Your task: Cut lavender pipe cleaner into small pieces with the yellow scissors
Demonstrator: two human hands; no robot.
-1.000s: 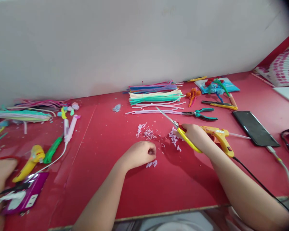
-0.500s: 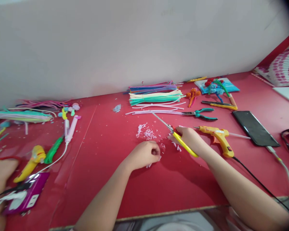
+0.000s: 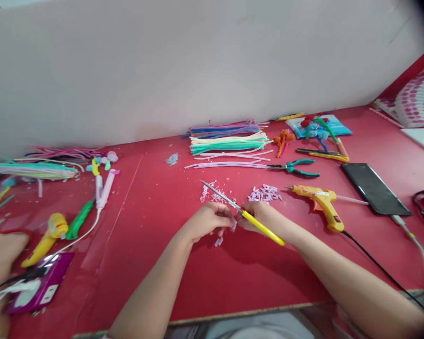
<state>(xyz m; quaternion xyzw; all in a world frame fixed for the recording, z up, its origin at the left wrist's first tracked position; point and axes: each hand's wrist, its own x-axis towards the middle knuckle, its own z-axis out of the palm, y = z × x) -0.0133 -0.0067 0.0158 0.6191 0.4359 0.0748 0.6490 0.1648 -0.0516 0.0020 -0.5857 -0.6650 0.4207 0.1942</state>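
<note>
Scissors [image 3: 263, 228] with yellow handles are held in my right hand [image 3: 260, 215], blades pointing up and left over the white-lilac clippings [image 3: 215, 194]. Close beside it, my left hand [image 3: 209, 221] is closed, with a short lilac piece of pipe cleaner [image 3: 234, 226] at its fingertips. The right fingertips come near this piece; whether they touch it I cannot tell. Below the left fingers lie a few more cut pieces [image 3: 218, 241]. Just beyond my right hand is a pile of short lilac pieces [image 3: 264, 193].
Pliers [image 3: 297, 167] lie by long lilac pipe cleaners [image 3: 226, 165], with bundled ones [image 3: 229, 143] behind. To the right are a yellow glue gun [image 3: 320, 197] and a phone [image 3: 374, 188]. At left, another person's arm [image 3: 2, 263] rests near a purple power bank [image 3: 44, 282].
My right hand has moved left and toward me with the scissors, away from the lilac pile, which now shows. My left hand has turned, its fingers now raised with a piece.
</note>
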